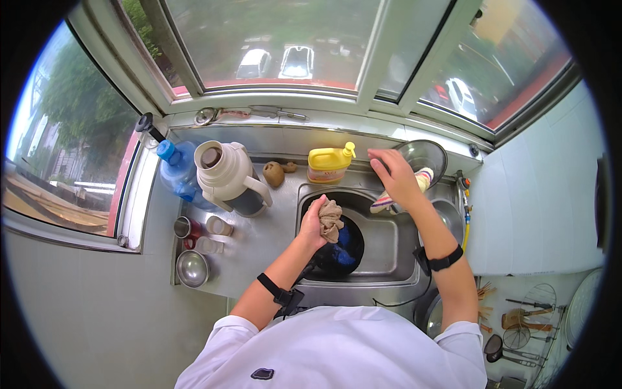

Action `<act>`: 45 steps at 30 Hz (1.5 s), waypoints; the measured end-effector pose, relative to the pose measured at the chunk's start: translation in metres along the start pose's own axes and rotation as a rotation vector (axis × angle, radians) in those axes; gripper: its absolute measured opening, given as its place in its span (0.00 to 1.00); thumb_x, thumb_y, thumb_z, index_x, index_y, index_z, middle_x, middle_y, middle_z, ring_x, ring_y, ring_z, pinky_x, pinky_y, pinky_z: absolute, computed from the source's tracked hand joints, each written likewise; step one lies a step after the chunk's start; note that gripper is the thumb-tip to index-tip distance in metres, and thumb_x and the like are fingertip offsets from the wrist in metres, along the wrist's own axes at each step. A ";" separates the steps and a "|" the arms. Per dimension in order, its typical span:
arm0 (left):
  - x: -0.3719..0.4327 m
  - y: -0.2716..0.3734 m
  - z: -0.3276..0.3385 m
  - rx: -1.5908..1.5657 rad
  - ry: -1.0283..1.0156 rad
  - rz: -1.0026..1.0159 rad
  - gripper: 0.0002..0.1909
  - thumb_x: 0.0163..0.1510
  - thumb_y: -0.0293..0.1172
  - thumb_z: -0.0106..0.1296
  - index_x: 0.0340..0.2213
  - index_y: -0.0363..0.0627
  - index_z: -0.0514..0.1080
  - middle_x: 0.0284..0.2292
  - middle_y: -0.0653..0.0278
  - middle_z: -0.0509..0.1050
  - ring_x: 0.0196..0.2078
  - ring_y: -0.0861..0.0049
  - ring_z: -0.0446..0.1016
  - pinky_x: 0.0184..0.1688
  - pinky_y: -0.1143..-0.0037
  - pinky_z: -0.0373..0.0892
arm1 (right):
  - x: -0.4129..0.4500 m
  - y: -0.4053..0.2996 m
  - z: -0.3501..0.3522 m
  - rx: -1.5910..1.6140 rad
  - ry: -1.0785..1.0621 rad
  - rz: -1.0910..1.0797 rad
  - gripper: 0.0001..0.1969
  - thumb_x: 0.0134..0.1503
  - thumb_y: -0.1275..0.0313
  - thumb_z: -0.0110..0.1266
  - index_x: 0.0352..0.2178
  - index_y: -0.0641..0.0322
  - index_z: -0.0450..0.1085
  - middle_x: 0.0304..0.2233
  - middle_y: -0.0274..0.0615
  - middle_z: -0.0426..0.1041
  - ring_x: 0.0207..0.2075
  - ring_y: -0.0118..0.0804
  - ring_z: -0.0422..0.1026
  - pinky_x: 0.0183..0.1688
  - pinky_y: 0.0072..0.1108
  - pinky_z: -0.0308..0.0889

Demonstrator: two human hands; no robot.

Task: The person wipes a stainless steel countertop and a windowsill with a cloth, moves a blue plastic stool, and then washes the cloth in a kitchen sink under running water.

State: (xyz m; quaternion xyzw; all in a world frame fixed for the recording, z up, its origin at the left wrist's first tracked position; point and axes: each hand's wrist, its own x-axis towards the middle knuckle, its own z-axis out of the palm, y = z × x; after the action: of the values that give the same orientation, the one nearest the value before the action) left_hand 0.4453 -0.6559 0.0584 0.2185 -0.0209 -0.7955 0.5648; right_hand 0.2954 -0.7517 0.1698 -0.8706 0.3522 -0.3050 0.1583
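Observation:
My left hand [313, 227] grips a crumpled brown cloth [331, 221] above the sink [406, 253]. Below it a dark round pan [357, 250] lies in the left part of the basin, with blue patches on its inner surface. My right hand [394, 176] is raised over the back right of the sink, fingers apart, holding nothing that shows. It is nearest to a striped cloth [424, 179] draped over the faucet area, partly hidden by my wrist. A yellow pump bottle [329, 164] stands behind the sink, between my two hands.
Left of the sink stand a beige thermos jug [229, 177], a blue water jug [181, 167], a red mug [187, 227], clear cups and a steel bowl [193, 268]. A brown round object [273, 174] lies behind. A glass lid [423, 158] leans at the back right.

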 end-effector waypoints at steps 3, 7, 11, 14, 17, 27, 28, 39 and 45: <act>-0.004 -0.012 -0.001 0.006 -0.020 -0.064 0.13 0.41 0.43 0.38 0.21 0.45 0.60 0.18 0.66 0.64 0.17 0.77 0.63 0.18 0.79 0.62 | -0.051 -0.010 -0.004 0.065 -0.038 0.051 0.09 0.41 0.69 0.41 0.24 0.64 0.61 0.23 0.43 0.62 0.28 0.40 0.60 0.30 0.22 0.56; -0.004 -0.031 -0.004 -0.001 -0.061 -0.143 0.16 0.43 0.45 0.34 0.24 0.44 0.61 0.21 0.65 0.64 0.21 0.76 0.64 0.20 0.80 0.62 | -0.119 0.005 0.008 -0.004 -0.169 0.175 0.07 0.39 0.69 0.43 0.18 0.63 0.63 0.18 0.40 0.63 0.23 0.39 0.62 0.25 0.22 0.58; 0.007 -0.060 -0.006 0.058 -0.111 -0.184 0.17 0.44 0.44 0.31 0.27 0.43 0.61 0.25 0.64 0.64 0.26 0.75 0.64 0.25 0.78 0.62 | -0.163 0.062 0.013 -0.225 -0.233 0.312 0.08 0.37 0.70 0.44 0.22 0.63 0.62 0.22 0.42 0.62 0.26 0.40 0.61 0.27 0.24 0.58; 0.020 -0.081 0.009 0.094 -0.025 -0.173 0.17 0.44 0.43 0.31 0.29 0.43 0.60 0.27 0.63 0.64 0.27 0.75 0.64 0.28 0.76 0.61 | -0.168 0.100 0.012 -0.363 -0.258 0.546 0.14 0.38 0.71 0.43 0.29 0.65 0.58 0.29 0.46 0.59 0.31 0.41 0.59 0.32 0.25 0.57; 0.033 -0.099 0.025 0.090 -0.006 -0.167 0.16 0.44 0.42 0.32 0.28 0.42 0.60 0.26 0.63 0.65 0.27 0.75 0.64 0.28 0.76 0.61 | -0.175 0.138 0.021 -0.525 -0.223 0.628 0.20 0.38 0.72 0.42 0.36 0.66 0.52 0.34 0.51 0.54 0.33 0.41 0.59 0.33 0.26 0.57; 0.076 -0.122 0.055 0.112 0.051 -0.126 0.12 0.43 0.39 0.34 0.28 0.46 0.61 0.26 0.66 0.65 0.27 0.77 0.64 0.27 0.77 0.62 | -0.191 0.188 0.038 -0.589 -0.126 0.489 0.03 0.36 0.76 0.39 0.15 0.63 0.60 0.17 0.42 0.63 0.18 0.36 0.65 0.18 0.21 0.61; 0.079 -0.123 0.054 0.093 0.072 -0.137 0.11 0.43 0.38 0.35 0.28 0.46 0.61 0.25 0.66 0.65 0.27 0.77 0.64 0.27 0.77 0.62 | -0.198 0.185 0.042 -0.588 -0.171 0.513 0.03 0.36 0.76 0.39 0.15 0.63 0.60 0.17 0.41 0.62 0.18 0.36 0.65 0.18 0.21 0.62; 0.083 -0.123 0.056 0.134 0.095 -0.139 0.13 0.43 0.40 0.35 0.27 0.43 0.61 0.22 0.65 0.65 0.22 0.77 0.63 0.26 0.77 0.61 | -0.190 0.192 0.042 -0.565 -0.139 0.595 0.02 0.37 0.76 0.39 0.17 0.62 0.60 0.17 0.41 0.62 0.18 0.38 0.65 0.19 0.23 0.61; 0.070 -0.107 0.049 0.179 0.110 -0.295 0.17 0.43 0.43 0.33 0.30 0.42 0.60 0.24 0.63 0.65 0.21 0.78 0.64 0.24 0.77 0.63 | -0.189 0.185 0.043 -0.544 -0.091 0.677 0.04 0.38 0.75 0.40 0.20 0.63 0.58 0.21 0.43 0.60 0.20 0.40 0.64 0.20 0.26 0.60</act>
State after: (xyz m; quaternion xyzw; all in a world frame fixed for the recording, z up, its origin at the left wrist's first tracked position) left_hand 0.3135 -0.6910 0.0500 0.3118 -0.0284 -0.8515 0.4207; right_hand 0.1203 -0.7454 -0.0330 -0.7287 0.6778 -0.0934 0.0298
